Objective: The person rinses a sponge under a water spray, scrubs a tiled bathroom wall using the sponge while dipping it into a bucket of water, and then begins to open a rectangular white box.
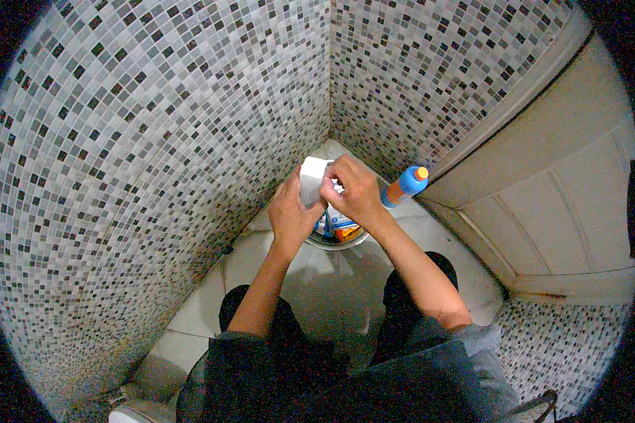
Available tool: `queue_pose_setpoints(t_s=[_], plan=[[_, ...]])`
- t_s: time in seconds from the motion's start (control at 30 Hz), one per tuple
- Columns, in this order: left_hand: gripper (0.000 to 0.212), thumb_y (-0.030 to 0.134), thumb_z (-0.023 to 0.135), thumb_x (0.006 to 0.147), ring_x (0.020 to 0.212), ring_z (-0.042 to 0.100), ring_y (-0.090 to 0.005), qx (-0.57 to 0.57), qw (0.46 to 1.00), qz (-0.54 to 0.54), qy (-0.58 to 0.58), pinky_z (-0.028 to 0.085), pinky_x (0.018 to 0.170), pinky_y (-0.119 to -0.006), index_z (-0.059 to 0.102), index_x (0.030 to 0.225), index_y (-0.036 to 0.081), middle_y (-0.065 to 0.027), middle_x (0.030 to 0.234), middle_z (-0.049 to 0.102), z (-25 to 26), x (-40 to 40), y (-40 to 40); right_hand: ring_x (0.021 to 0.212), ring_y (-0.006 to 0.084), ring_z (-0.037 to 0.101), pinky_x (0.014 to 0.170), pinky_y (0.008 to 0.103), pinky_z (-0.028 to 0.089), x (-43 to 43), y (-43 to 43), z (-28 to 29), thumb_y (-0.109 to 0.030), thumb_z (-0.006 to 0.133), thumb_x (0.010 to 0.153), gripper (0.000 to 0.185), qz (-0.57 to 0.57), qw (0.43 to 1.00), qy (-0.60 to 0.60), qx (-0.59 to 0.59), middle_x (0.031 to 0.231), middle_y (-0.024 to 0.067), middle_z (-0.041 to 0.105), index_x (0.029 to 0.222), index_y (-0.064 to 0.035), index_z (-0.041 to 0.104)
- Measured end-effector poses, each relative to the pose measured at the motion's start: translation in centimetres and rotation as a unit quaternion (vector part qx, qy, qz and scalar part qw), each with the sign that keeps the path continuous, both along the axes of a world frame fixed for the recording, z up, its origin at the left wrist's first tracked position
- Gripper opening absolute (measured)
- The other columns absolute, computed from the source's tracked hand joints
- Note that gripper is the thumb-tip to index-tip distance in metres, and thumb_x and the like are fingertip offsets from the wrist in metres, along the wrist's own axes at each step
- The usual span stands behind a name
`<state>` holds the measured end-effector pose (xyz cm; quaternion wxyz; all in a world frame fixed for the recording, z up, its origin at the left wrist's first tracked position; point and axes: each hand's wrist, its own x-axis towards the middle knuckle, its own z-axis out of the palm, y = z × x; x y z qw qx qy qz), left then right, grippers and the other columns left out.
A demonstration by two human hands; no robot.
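A small white box-like object (pixel 312 180) is between my hands, above a round bin (pixel 341 245). My left hand (pixel 290 211) grips it from the left and below, thumb along the lower edge. My right hand (pixel 353 189) is curled against its right side, thumb and forefinger pinched at the edge; what exactly they pinch is hidden. Inside the bin are white and blue packaging (pixel 338 218) and an orange wrapper (pixel 347 233), partly covered by my hands.
A blue bottle (pixel 406 186) with an orange-yellow cap stands on the tiled floor (pixel 317 280) right of the bin. Mosaic-tiled walls (pixel 217 116) meet in a corner ahead. A pale panelled door (pixel 540 211) is at right. Part of a white fixture (pixel 129 415) shows at lower left.
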<state>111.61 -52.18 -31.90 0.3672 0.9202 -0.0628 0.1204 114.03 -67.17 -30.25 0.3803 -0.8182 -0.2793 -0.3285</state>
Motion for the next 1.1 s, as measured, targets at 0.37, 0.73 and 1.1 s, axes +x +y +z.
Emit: queue_pose_setpoints(t_s=[0.37, 0.73, 1.1], plan=[[0.052, 0.014, 0.064, 0.071, 0.094, 0.060, -0.0257, -0.269, 0.953, -0.083, 0.111, 0.046, 0.084, -0.035, 0.052, 0.120, 0.001, -0.0178, 0.106, 0.061, 0.7, -0.5, 0.3, 0.070, 0.0292, 0.059, 0.060, 0.0367, 0.048, 2.0, -4.0, 0.8, -0.009, 0.064, 0.072, 0.011, -0.151, 0.985, 0.076, 0.037, 0.077, 0.0117, 0.057, 0.078, -0.0048, 0.056], [0.043, 0.012, 0.063, 0.076, 0.084, 0.061, -0.0187, -0.345, 0.930, -0.097, 0.086, 0.048, 0.077, -0.031, 0.053, 0.117, 0.001, -0.0115, 0.096, 0.064, -0.5, -0.1, 0.3, 0.075, 0.0243, 0.060, 0.064, 0.0327, 0.050, 0.7, -1.5, 1.5, -0.006, 0.070, 0.075, 0.014, 0.021, 0.999, 0.013, -0.039, 0.081, 0.0097, 0.059, 0.087, -0.0033, 0.063], [0.046, 0.015, 0.064, 0.078, 0.093, 0.060, -0.0197, -0.227, 0.966, -0.078, 0.095, 0.046, 0.085, -0.033, 0.051, 0.120, 0.002, -0.0115, 0.102, 0.063, 0.0, -0.3, 0.3, 0.069, 0.0283, 0.059, 0.058, 0.0380, 0.050, 0.0, -0.9, 0.0, -0.012, 0.063, 0.077, 0.012, -0.044, 0.995, -0.009, -0.092, 0.078, 0.0113, 0.056, 0.087, -0.0062, 0.058]])
